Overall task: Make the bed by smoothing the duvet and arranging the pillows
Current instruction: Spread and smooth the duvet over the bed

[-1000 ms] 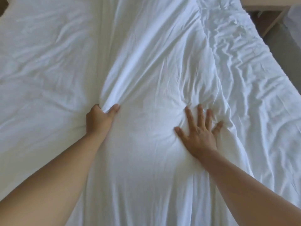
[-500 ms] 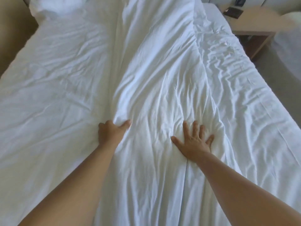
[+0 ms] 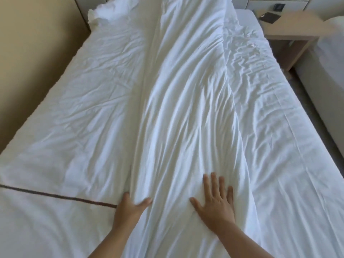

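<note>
Running from the lower centre up to the top of the frame, the duvet (image 3: 186, 108) lies bunched in one long wrinkled ridge. Your left hand (image 3: 130, 207) pinches its left edge; your right hand (image 3: 216, 205) presses flat on it, fingers spread. A pillow (image 3: 111, 13) sits upper left.

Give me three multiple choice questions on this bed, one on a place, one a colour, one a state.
1. Where is the pillow? A near right corner; B far left corner; C on the floor.
2. What colour is the stripe? A brown; B blue; C red.
3. How is the right hand? A in a fist; B lifted clear; C flat on the duvet, fingers spread.
Answers: 1 B, it lies at the head by the wall. 2 A, a dark brown line on white. 3 C, palm and straight fingers press the duvet.
</note>
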`<action>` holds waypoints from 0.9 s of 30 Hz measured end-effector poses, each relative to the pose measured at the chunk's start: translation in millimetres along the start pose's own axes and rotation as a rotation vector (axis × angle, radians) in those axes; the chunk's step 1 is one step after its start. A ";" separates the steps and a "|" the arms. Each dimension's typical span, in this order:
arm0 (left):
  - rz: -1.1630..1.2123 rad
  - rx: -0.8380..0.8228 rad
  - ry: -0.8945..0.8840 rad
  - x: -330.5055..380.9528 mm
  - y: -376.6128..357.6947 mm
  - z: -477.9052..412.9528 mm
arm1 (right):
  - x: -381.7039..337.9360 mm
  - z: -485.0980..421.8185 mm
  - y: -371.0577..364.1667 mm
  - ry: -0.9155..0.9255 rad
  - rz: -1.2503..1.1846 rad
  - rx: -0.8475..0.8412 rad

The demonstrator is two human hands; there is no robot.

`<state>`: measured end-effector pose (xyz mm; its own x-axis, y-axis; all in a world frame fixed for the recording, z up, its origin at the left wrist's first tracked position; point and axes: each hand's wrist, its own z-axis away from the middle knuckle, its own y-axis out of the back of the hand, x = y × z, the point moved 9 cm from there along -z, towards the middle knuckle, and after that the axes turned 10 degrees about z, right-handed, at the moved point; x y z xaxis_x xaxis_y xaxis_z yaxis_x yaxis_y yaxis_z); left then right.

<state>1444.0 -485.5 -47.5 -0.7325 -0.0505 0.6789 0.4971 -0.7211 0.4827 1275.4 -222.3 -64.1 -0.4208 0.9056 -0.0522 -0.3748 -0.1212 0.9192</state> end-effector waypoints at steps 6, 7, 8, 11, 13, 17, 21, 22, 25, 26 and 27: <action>0.092 0.048 0.026 -90.8 22.9 106.0 | 32.6 115.2 -50.2 -0.102 -0.003 0.023; 0.082 0.062 0.019 -96.5 23.0 116.4 | 37.6 127.6 -54.0 -0.131 -0.010 0.016; 0.048 0.069 0.009 -100.2 22.5 126.5 | 42.4 140.3 -55.5 -0.168 -0.020 0.015; -0.112 0.080 -0.056 -103.7 22.4 144.4 | 56.5 170.5 -63.9 -0.288 -0.033 -0.002; -0.187 0.079 -0.067 -111.7 24.1 153.6 | 66.9 188.0 -71.3 -0.338 -0.031 -0.031; -0.216 -0.014 -0.091 -139.6 35.1 170.0 | 76.6 236.9 -84.1 -0.442 -0.090 -0.014; -0.041 -0.116 -0.152 -126.0 58.1 172.5 | 84.2 268.2 -87.3 -0.503 -0.141 0.008; -0.033 -0.125 -0.177 -120.3 67.0 172.4 | 84.7 273.7 -87.5 -0.505 -0.143 0.005; -0.042 -0.107 -0.222 -113.5 96.9 169.3 | 75.4 286.7 -89.0 -0.498 -0.130 0.015; -0.054 -0.088 -0.230 -114.5 106.9 166.0 | 69.6 288.9 -91.0 -0.498 -0.124 0.020; -0.076 -0.067 -0.235 -117.5 115.9 161.7 | 63.4 289.9 -92.9 -0.500 -0.124 0.024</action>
<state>1662.9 -451.4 18.1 -0.6345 0.1615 0.7559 0.4073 -0.7613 0.5046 1523.1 -35.8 -39.7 0.0740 0.9969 0.0262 -0.3757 0.0035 0.9267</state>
